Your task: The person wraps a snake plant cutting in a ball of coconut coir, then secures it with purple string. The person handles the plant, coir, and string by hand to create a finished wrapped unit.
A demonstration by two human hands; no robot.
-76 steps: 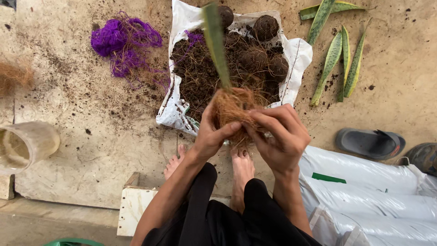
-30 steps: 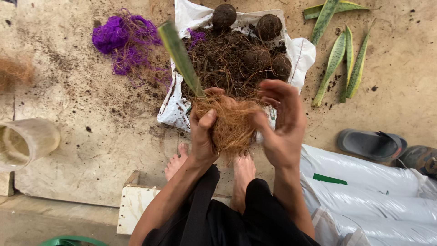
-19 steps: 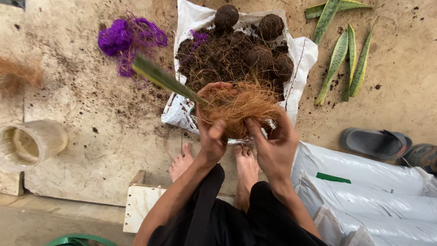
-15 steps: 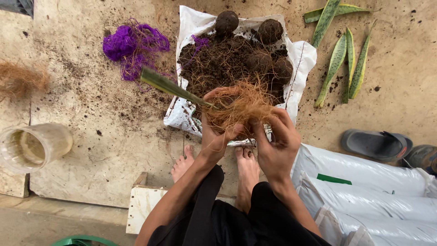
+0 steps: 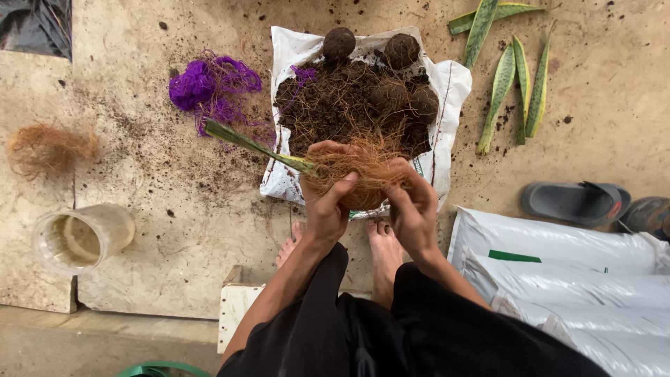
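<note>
My left hand [image 5: 326, 202] and my right hand [image 5: 412, 209] both grip a ball of orange-brown coconut fibre [image 5: 366, 164] wrapped around the base of a green leaf cutting [image 5: 255, 145]. The leaf lies tilted and points up to the left. I hold the ball just in front of a white sack [image 5: 447, 91] laid open on the floor, heaped with dark soil and fibre [image 5: 342, 105]. Several finished fibre-wrapped balls [image 5: 338, 43] rest on the far part of that heap. My bare feet [image 5: 380, 255] stand below the hands.
Purple twine [image 5: 209, 87] lies left of the sack and loose coconut fibre [image 5: 45, 146] at far left. A clear plastic cup [image 5: 80, 237] lies on its side. Several green leaves [image 5: 513, 84] lie at upper right. A grey sandal [image 5: 576, 202] and white bags [image 5: 558, 258] sit at right.
The leaf has swung from upright down to the left as both hands turned the fibre ball. The hands have closed tighter around the ball.
</note>
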